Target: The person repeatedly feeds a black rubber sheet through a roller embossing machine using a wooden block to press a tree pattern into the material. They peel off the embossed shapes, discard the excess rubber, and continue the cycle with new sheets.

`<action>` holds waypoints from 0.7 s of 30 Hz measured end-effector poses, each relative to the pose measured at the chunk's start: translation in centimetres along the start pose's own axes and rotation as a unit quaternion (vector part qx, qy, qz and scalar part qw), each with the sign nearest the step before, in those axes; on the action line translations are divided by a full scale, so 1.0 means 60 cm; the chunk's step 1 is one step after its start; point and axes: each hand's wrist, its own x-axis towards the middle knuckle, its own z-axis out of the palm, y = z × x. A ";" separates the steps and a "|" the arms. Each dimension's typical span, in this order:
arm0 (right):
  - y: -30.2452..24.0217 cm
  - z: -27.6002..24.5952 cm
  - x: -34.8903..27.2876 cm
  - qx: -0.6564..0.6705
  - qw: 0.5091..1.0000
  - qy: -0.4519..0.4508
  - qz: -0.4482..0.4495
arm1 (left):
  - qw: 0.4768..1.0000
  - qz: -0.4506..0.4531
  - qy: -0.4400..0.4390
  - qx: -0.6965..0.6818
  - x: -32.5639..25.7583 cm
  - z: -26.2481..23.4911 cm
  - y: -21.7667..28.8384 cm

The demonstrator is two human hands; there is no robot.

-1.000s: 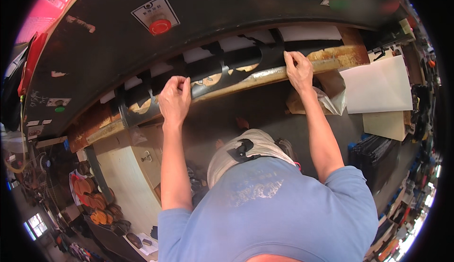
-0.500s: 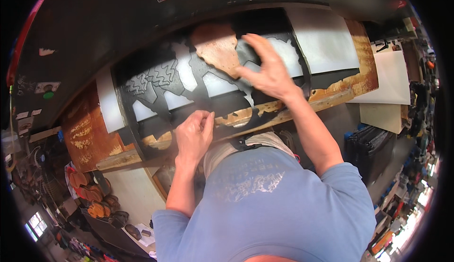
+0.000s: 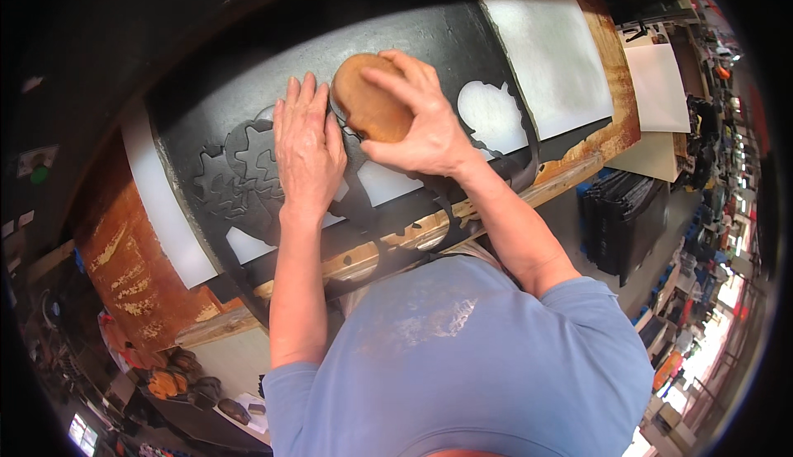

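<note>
A brown, rounded sole-shaped block stands on a black sheet. My right hand curls round its right side, thumb at the near edge and fingers over the top. Palm down, my left hand lies on the sheet just left of the block, its fingers stretched out and holding nothing. Jagged black cut pieces lie to the left of that hand. A cut-out hole on the right shows white board below the sheet. The block's underside is hidden.
White board extends to the right over a worn brown wooden board with a rough front edge. A dark machine body rises behind and left. Stacked black sheets stand at lower right; brown and dark pieces lie at lower left.
My right hand has closed round the brown block, which now sits turned on the sheet. My left hand has moved up from the front edge and flattened beside it. The view has shifted.
</note>
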 end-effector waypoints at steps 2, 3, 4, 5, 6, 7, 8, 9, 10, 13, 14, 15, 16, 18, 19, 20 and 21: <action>0.011 -0.026 0.007 0.216 0.975 0.004 0.055 | 1.000 0.007 0.002 0.014 0.001 -0.002 0.000; 0.017 -0.039 0.008 0.329 0.937 0.016 0.118 | 1.000 0.008 0.005 0.015 0.002 -0.001 0.000; 0.023 -0.061 0.002 0.467 0.868 0.025 0.164 | 1.000 0.011 0.005 0.017 0.006 0.001 0.004; 0.031 -0.080 0.000 0.484 0.863 0.043 0.140 | 1.000 0.006 0.012 0.014 0.007 0.002 0.006; 0.039 -0.099 0.000 0.445 0.881 0.059 0.150 | 1.000 0.003 0.015 0.013 0.010 0.003 0.009; 0.048 -0.115 0.004 0.428 0.892 0.073 0.121 | 1.000 0.004 0.016 0.011 0.012 0.003 0.011; 0.056 -0.131 0.009 0.393 0.904 0.087 0.147 | 1.000 -0.001 0.017 0.007 0.013 0.003 0.013; 0.065 -0.145 0.017 0.378 0.912 0.088 0.137 | 1.000 -0.004 0.019 0.003 0.014 0.004 0.015; 0.071 -0.153 0.027 0.321 0.928 0.106 0.160 | 1.000 -0.011 0.026 -0.006 0.013 0.005 0.017; 0.088 -0.140 0.056 0.123 0.960 0.173 0.180 | 0.999 -0.025 0.026 -0.021 0.014 0.006 0.018; 0.093 -0.126 0.063 0.063 0.964 0.178 0.189 | 0.999 -0.026 0.024 -0.025 0.015 0.005 0.016; 0.097 -0.107 0.066 0.014 0.956 0.194 0.218 | 0.999 -0.027 0.023 -0.029 0.017 0.003 0.014; 0.101 -0.089 0.065 -0.120 0.955 0.157 0.221 | 0.999 -0.020 0.022 -0.031 0.021 0.000 0.014; 0.118 -0.079 0.059 -0.214 0.950 0.165 0.157 | 0.997 -0.046 0.019 -0.063 0.033 -0.008 0.016; 0.127 -0.082 0.050 -0.269 0.941 0.145 0.147 | 0.995 -0.061 0.021 -0.078 0.037 -0.010 0.023; 0.141 -0.096 0.047 -0.205 0.957 0.159 0.127 | 0.994 -0.080 0.007 -0.072 0.046 -0.013 0.030; 0.156 -0.114 0.043 -0.136 0.969 0.166 0.121 | 0.995 -0.048 0.012 -0.085 0.050 -0.011 0.045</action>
